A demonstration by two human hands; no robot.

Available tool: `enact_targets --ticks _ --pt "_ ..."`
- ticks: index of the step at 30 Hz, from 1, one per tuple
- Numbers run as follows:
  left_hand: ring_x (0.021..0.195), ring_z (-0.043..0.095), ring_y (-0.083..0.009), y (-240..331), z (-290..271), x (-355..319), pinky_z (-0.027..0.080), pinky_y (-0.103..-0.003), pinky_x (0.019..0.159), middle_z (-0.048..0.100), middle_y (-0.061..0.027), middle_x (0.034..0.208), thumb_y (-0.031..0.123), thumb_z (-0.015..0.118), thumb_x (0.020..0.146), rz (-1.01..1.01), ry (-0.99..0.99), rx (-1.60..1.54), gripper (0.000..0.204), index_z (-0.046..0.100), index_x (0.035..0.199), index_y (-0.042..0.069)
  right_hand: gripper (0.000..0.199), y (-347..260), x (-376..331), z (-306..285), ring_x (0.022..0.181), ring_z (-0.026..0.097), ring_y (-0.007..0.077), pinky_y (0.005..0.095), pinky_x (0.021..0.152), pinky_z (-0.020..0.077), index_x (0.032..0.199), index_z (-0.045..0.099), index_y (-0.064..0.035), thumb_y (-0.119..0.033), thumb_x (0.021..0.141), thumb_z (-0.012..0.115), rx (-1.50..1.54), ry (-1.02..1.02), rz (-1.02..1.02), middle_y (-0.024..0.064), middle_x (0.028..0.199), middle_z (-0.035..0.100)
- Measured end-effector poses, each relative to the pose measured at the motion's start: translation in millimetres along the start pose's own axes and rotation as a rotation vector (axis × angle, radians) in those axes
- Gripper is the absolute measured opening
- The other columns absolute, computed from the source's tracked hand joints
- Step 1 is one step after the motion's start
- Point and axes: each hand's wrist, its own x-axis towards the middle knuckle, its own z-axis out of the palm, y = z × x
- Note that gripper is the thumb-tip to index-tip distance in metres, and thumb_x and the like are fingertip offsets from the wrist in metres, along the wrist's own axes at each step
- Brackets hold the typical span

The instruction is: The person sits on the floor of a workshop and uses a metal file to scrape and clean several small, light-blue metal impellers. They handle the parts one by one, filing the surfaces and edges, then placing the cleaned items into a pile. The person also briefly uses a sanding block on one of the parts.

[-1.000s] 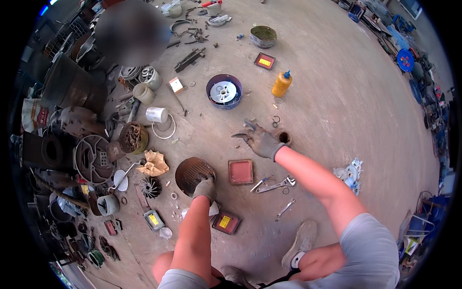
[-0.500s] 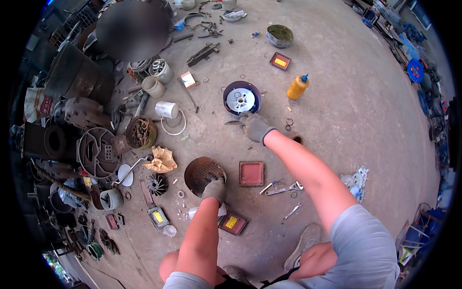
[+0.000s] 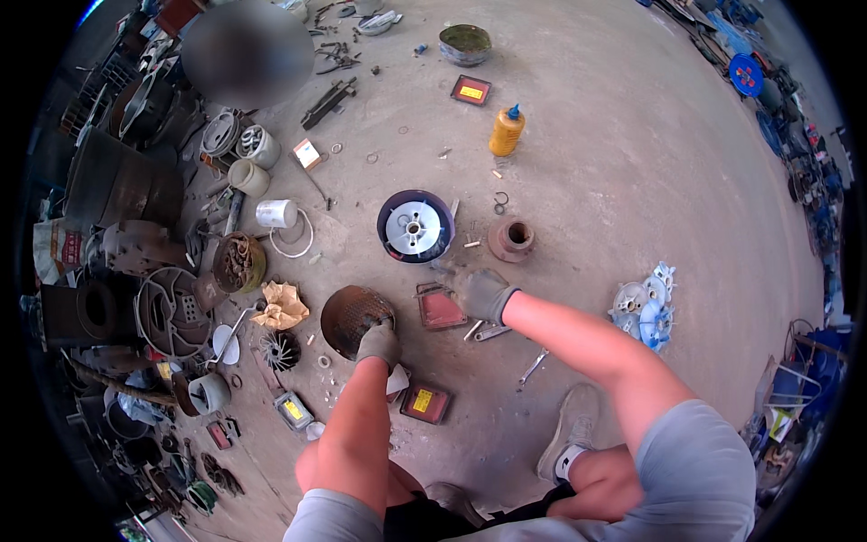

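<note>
My left hand (image 3: 379, 346), in a grey glove, is closed on the near rim of a rusty, perforated, bowl-shaped metal cover (image 3: 348, 316), which stands tilted on the floor. My gloved right hand (image 3: 488, 294) hovers beside a shallow red tray (image 3: 442, 308). Its fingers look bent around a thin dark thing that sticks out to the left; motion blur hides what it is. Just beyond, a dark round housing (image 3: 390, 244) holds a silvery spoked disc (image 3: 414, 228). A rusty flanged collar (image 3: 512, 240) stands to the right of the housing.
Near my feet lie an adjustable wrench (image 3: 490, 333), a spanner (image 3: 533, 367) and a red-and-black box (image 3: 425, 403). Blue-white castings (image 3: 645, 307) sit at right. A yellow bottle (image 3: 507, 132) stands farther off. At left are a black fan (image 3: 279, 350), crumpled paper (image 3: 281, 306) and a bucket of rusty parts (image 3: 240, 262).
My right hand has come back from the housing's near edge to beside the red tray. The view has shifted, showing the whole collar. My left hand still holds the cover.
</note>
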Motion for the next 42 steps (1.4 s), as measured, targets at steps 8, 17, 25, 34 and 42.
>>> enact_targets --ticks 8,17,25,34,42 --pt "0.119 0.071 -0.0438 11 -10 -8 0.058 -0.049 0.102 0.069 -0.0342 0.129 0.008 0.052 0.097 0.030 0.016 0.030 0.046 0.056 0.140 -0.007 0.039 4 -91 -28 0.126 0.066 0.0316 0.0429 0.108 0.0535 0.136 0.068 -0.0050 -0.026 0.105 0.057 0.176 -0.082 0.066 0.0133 0.146 0.065" --pt "0.113 0.073 -0.0429 -2 3 0 0.059 -0.049 0.096 0.073 -0.0317 0.122 0.016 0.060 0.097 0.002 0.081 0.078 0.055 0.051 0.147 -0.006 0.054 2 -145 -2 0.125 0.066 0.0384 0.0487 0.106 0.0534 0.149 0.058 -0.0065 -0.031 0.102 0.061 0.168 -0.144 0.236 0.0205 0.144 0.064" --pt "0.117 0.073 -0.0427 18 -9 -2 0.059 -0.049 0.100 0.072 -0.0322 0.124 0.013 0.059 0.097 0.006 0.066 0.065 0.044 0.059 0.137 -0.006 0.063 28 -182 83 0.119 0.069 0.0391 0.0517 0.099 0.0570 0.154 0.054 -0.0099 -0.029 0.096 0.064 0.017 -0.187 0.097 0.0225 0.137 0.066" --pt "0.116 0.073 -0.0419 5 -2 -2 0.059 -0.049 0.099 0.073 -0.0306 0.124 0.013 0.058 0.097 0.013 0.076 0.073 0.044 0.059 0.138 -0.004 0.054 -27 -197 79 0.101 0.077 0.0378 0.0503 0.088 0.0608 0.150 0.061 -0.0163 -0.016 0.095 0.057 0.003 -0.325 -0.012 0.0193 0.123 0.073" --pt "0.113 0.074 -0.0427 -4 6 5 0.060 -0.050 0.097 0.073 -0.0313 0.122 0.019 0.059 0.099 0.032 0.090 0.089 0.052 0.054 0.145 -0.005 0.029 -21 -188 101 0.095 0.079 0.0380 0.0507 0.086 0.0610 0.110 0.081 -0.0083 -0.017 0.093 0.059 -0.080 -0.457 0.088 0.0194 0.102 0.080"
